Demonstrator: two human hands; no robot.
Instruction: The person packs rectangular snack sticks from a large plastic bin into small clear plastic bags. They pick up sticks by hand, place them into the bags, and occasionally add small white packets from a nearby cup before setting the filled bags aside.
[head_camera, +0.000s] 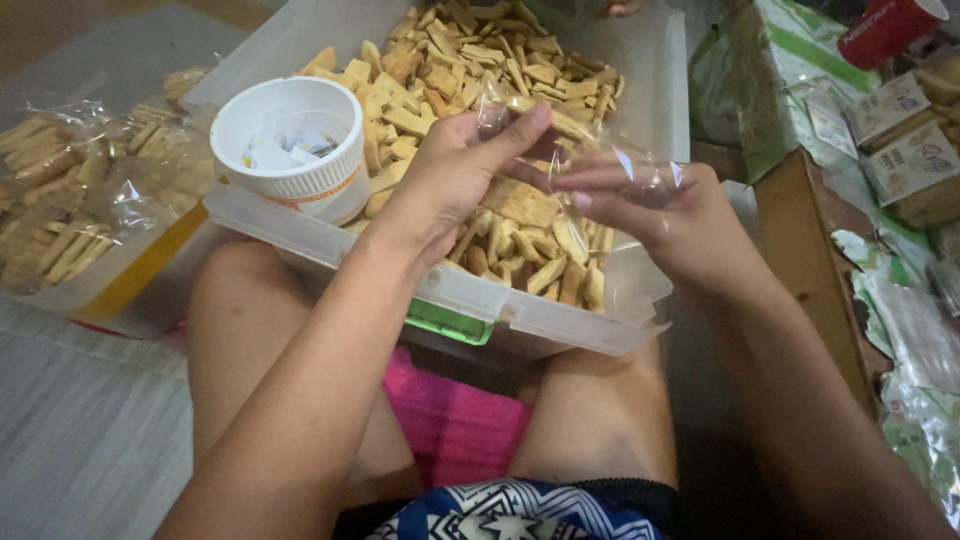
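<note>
Pinched between both hands is a small clear plastic bag (560, 160), thin and glossy, held up over the middle of a large translucent plastic tub (640, 290). The left hand (455, 175) has its thumb and forefinger closed on the bag's near-left edge, forefinger stretched along the top. The right hand (660, 205) grips the opposite side, fingers flat and pressed against the film, part of which drapes over its knuckles. Whether anything is already inside the bag cannot be told, since the film is see-through and the snacks behind it show through.

Directly beneath the grip lie pale golden rectangular cracker pieces (470, 60), heaped across the tub and thickest on its far side. Just left of the left hand, a white round plastic cup with an orange band (295, 145) sits in the tub's corner among the crackers. Under the tub, towards the person, are bare knees, a pink cloth (455, 420) and a green latch (450, 322) on the tub's rim.

Farther left of the hands, sealed clear bags of the same crackers (70, 200) lie in a second tray. Well to the right stand a red cup (885, 28) and printed cardboard boxes (905, 140).
</note>
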